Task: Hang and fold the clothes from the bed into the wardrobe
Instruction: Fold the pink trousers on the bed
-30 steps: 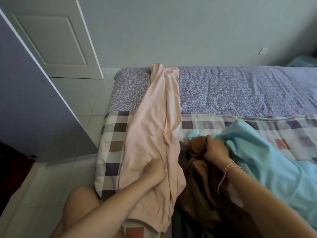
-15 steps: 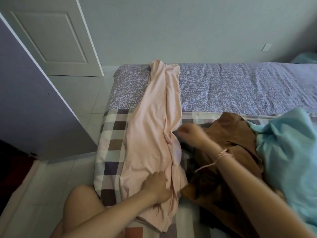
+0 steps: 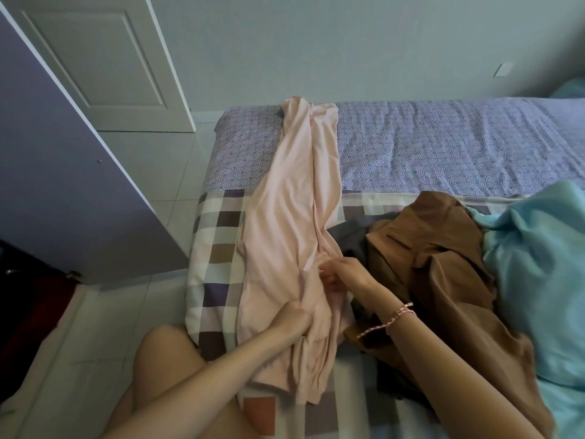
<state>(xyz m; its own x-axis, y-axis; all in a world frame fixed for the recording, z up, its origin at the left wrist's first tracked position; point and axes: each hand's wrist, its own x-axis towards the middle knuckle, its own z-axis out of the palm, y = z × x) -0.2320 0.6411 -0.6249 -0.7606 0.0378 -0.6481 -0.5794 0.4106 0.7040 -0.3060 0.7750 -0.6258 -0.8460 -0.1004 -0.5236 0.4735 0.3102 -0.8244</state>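
Pink garment [image 3: 291, 223] lay stretched lengthwise on the left part of the bed [image 3: 474, 137], from the near edge almost to the far edge by the wall. The left hand [image 3: 292, 321] gripped a bunch of its lower part, fingers curled into the cloth. The right hand [image 3: 345, 274], a bracelet [image 3: 395, 315] on its wrist, pinched the garment's right edge just beyond.

Just right of that hand, a grey garment [image 3: 351, 236] showed from under a brown garment [image 3: 443, 264], which touched a light blue garment [image 3: 538, 264] further right. The pink garment's left side ran near the left edge of the checked blanket [image 3: 218, 248], where the bed dropped to the tiled floor [image 3: 79, 343]. A wardrobe door [image 3: 63, 169] stood open well apart from that edge, with floor between. Beyond the pile, the bed's purple sheet showed flat up to the wall.

Half a second earlier the right hand was further up, at the brown garment's corner. It had since come to the pink edge, while the left hand kept its grip.
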